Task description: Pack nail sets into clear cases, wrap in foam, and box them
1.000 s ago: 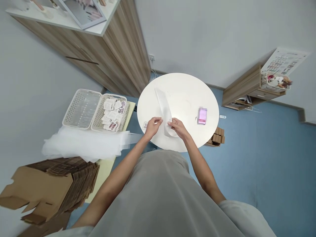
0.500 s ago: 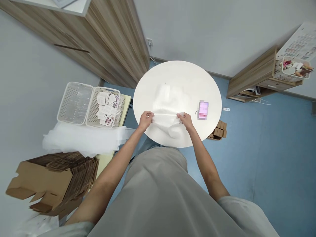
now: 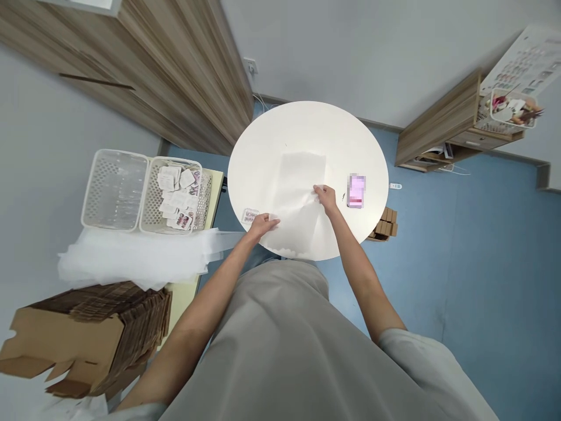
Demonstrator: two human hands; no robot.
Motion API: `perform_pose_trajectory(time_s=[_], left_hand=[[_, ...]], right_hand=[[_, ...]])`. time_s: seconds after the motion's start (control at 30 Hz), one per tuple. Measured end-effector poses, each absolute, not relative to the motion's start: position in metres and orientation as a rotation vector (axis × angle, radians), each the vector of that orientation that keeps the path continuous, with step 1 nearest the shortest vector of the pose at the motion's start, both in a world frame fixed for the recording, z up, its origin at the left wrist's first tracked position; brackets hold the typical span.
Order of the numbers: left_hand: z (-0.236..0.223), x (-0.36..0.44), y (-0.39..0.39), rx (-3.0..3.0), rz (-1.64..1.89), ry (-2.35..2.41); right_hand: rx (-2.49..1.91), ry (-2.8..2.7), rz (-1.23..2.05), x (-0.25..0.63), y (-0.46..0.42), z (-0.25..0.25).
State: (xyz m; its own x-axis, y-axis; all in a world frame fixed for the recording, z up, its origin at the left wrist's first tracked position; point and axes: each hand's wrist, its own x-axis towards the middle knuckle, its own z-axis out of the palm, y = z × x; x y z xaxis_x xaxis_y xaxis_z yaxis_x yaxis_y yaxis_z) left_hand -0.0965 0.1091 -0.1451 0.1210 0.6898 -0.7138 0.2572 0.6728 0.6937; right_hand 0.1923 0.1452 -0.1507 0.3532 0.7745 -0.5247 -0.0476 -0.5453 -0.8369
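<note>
While a translucent sheet (image 3: 300, 175) runs toward the table's (image 3: 346, 134) near edge | right hand (image 3: 326, 198): fingers pinching its right margin | left hand (image 3: 263, 225): fingers at its left, pinch unclear

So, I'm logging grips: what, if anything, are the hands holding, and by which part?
A translucent white sheet: the right hand pinches its right edge; the left hand is at its left edge, grip unclear.

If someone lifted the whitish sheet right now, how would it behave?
The whitish sheet would probably flop, as creases gather toward the right fingers. It is likely light, looking thin and translucent. Lying mostly flat on the white table, it seems unlikely to roll.
</note>
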Motion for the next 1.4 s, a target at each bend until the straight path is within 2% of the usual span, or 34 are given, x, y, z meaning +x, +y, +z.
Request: perform_pose_trajectory(time_s=[0.27,0.47,0.57,0.77,0.93,1.2,1.4], left_hand=[[-0.153,-0.093,0.126,0.832,0.406,1.599],[-0.173,-0.102,0.14,1.025,0.197,1.698],[-0.177,-0.114,0.142,1.255,0.035,1.702],[-0.179,-0.158,0.143,1.923,-0.035,1.591],[-0.191,-0.192,0.137,2.124,-0.256,1.346],[-0.201,-0.199,0.118,2.138,-0.231,1.401],[-0.194,-0.163,0.099,2.168,-0.102,1.379]], right_hand=[[-1.783,-0.521,1.621,0.154,0.076,-0.179],[-1.933,-0.619,1.429,0.139,0.027,-0.205],[-1.987,-0.696,1.371,0.145,0.029,-0.21],[-2.227,-0.9,1.234,0.165,0.048,-0.211],[-2.33,-0.912,1.11,0.178,0.054,-0.212],[-2.402,-0.785,1.054,0.173,0.019,-0.214],[-2.446,-0.744,1.031,0.158,-0.022,-0.213]])
